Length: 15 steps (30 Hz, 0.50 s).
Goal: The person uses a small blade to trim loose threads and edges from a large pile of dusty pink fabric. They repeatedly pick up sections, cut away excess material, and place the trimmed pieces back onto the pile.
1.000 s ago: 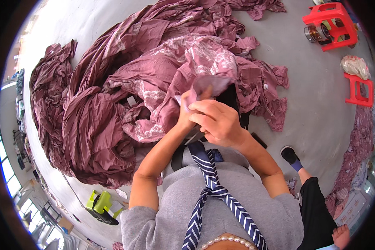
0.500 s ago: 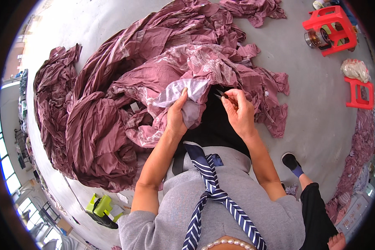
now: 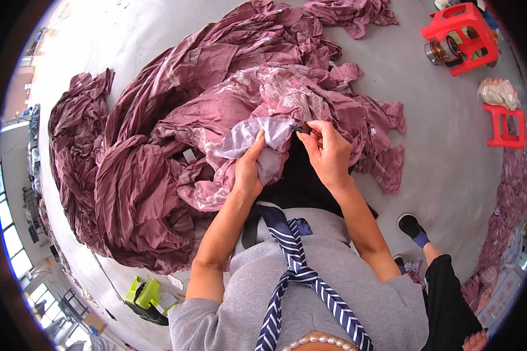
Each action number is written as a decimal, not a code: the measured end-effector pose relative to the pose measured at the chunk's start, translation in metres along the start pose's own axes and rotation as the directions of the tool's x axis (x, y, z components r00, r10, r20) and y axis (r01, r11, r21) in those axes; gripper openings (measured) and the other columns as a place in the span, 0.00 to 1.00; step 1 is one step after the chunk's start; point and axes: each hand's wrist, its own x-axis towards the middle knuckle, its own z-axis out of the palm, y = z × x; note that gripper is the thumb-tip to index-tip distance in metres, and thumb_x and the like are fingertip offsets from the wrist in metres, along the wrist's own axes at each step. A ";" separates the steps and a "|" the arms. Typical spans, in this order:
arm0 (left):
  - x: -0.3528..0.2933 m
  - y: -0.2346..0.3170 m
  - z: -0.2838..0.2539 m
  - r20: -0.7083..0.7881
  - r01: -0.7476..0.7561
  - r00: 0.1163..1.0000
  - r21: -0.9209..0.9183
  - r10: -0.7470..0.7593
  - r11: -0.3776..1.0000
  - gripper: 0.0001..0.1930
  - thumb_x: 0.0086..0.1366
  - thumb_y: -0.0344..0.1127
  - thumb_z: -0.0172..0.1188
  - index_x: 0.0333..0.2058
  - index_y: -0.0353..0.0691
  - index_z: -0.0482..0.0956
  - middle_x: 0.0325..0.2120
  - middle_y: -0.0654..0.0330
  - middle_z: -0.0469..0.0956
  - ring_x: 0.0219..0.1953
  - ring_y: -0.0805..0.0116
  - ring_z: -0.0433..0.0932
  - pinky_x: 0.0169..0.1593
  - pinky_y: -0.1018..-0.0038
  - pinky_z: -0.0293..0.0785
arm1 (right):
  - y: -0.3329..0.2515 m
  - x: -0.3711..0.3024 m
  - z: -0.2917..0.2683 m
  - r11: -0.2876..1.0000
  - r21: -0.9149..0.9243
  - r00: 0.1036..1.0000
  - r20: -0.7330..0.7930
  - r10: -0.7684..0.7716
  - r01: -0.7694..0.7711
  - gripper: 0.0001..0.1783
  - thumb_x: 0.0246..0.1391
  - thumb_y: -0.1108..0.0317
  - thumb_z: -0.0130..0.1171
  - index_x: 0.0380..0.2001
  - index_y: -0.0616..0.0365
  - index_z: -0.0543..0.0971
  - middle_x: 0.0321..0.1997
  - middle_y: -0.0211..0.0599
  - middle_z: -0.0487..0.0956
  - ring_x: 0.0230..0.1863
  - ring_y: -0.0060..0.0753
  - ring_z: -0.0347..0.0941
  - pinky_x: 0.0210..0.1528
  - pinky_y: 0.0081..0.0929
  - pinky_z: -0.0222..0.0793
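A big heap of mauve patterned fabric spreads in front of me, part of it gathered over my lap. My left hand is closed on a folded-back corner of the fabric, its thumb on the paler lilac underside. Between the thumb and fingers of my right hand are small dark thread snips. Their tips meet the stitched edge of the pale corner. Whether the blades are parted I cannot tell.
At the far right stand a red stool with a metal cylinder and a smaller red stool topped by a plastic bag. A lime-green and black object lies at lower left. Another person's shoe is at right.
My right hand has moved slightly left, bringing the thread snips from beside the fabric to its pale edge. My left hand still grips the corner.
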 end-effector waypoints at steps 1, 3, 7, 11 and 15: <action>0.000 0.000 0.001 -0.025 -0.006 1.000 0.015 0.007 1.000 0.24 0.65 0.41 0.52 0.56 0.37 0.65 0.45 0.54 0.74 0.42 0.63 0.77 0.44 0.67 0.76 | 0.000 0.000 0.000 1.000 -0.016 1.000 -0.004 -0.017 0.017 0.13 0.50 0.67 0.64 0.36 0.61 0.74 0.22 0.34 0.75 0.21 0.22 0.70 0.25 0.22 0.68; -0.002 0.000 0.005 -0.074 -0.018 0.997 0.047 0.022 0.999 0.24 0.65 0.42 0.52 0.57 0.37 0.64 0.44 0.54 0.74 0.41 0.63 0.77 0.44 0.67 0.77 | 0.003 0.001 0.002 0.997 -0.042 0.998 -0.027 -0.063 0.061 0.13 0.50 0.67 0.64 0.35 0.60 0.73 0.21 0.33 0.74 0.20 0.24 0.70 0.23 0.23 0.67; -0.003 0.002 0.008 -0.049 -0.007 0.999 0.016 0.008 1.000 0.24 0.66 0.41 0.51 0.57 0.37 0.64 0.45 0.54 0.74 0.42 0.63 0.77 0.45 0.66 0.76 | 0.014 -0.003 0.008 0.973 0.213 0.991 -0.079 0.108 -0.090 0.10 0.53 0.67 0.62 0.33 0.59 0.72 0.19 0.29 0.72 0.19 0.22 0.68 0.21 0.21 0.63; 0.001 0.003 0.002 -0.016 0.022 1.000 -0.099 -0.024 0.995 0.22 0.67 0.40 0.50 0.56 0.36 0.64 0.47 0.53 0.74 0.45 0.61 0.77 0.47 0.64 0.76 | 0.010 0.006 -0.003 0.619 0.710 0.911 0.079 0.404 -0.336 0.10 0.59 0.67 0.56 0.39 0.62 0.71 0.25 0.25 0.70 0.25 0.12 0.62 0.27 0.11 0.59; 0.004 0.004 -0.002 0.046 0.060 0.998 -0.189 -0.052 0.980 0.20 0.68 0.37 0.47 0.55 0.36 0.64 0.49 0.52 0.73 0.47 0.60 0.76 0.47 0.63 0.76 | 0.004 0.007 0.000 0.869 0.433 0.971 0.129 0.203 -0.239 0.26 0.46 0.71 0.68 0.49 0.58 0.70 0.25 0.21 0.69 0.25 0.08 0.61 0.28 0.08 0.58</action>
